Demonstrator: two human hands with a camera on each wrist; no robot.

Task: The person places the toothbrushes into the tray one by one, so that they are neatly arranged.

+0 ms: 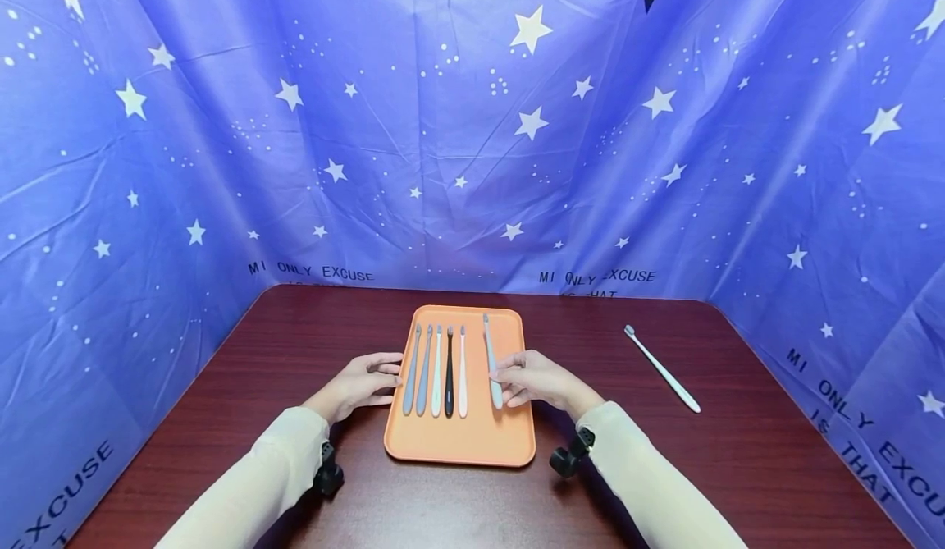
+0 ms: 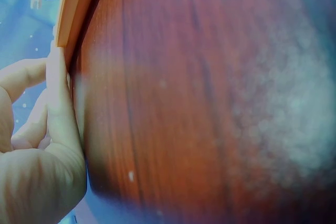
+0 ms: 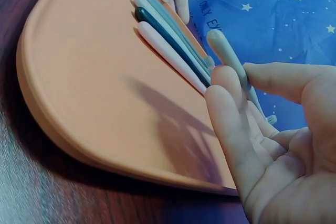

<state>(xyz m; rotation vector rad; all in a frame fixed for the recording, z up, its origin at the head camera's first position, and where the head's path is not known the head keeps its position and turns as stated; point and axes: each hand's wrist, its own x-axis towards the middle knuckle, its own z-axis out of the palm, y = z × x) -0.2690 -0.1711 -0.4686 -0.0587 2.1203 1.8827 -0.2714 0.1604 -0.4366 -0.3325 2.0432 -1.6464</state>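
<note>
An orange tray (image 1: 459,442) carries a row of toothbrushes on its left half: two blue-grey ones, a pale mint one, a black toothbrush (image 1: 449,377) and a pink toothbrush (image 1: 463,377). My right hand (image 1: 542,381) pinches another blue-grey toothbrush (image 1: 492,360) between thumb and fingers over the tray's right side. In the right wrist view this toothbrush (image 3: 228,53) is held above the tray, whose surface shows the hand's shadow. At the tray's left edge is my left hand (image 1: 360,386), its fingertips right at the rim (image 2: 64,30) in the left wrist view.
A white toothbrush (image 1: 664,370) lies slanted on the dark red wooden table (image 1: 620,467), to the right of the tray. Behind and along both sides of the table hangs a blue curtain (image 1: 458,139) with stars and lettering.
</note>
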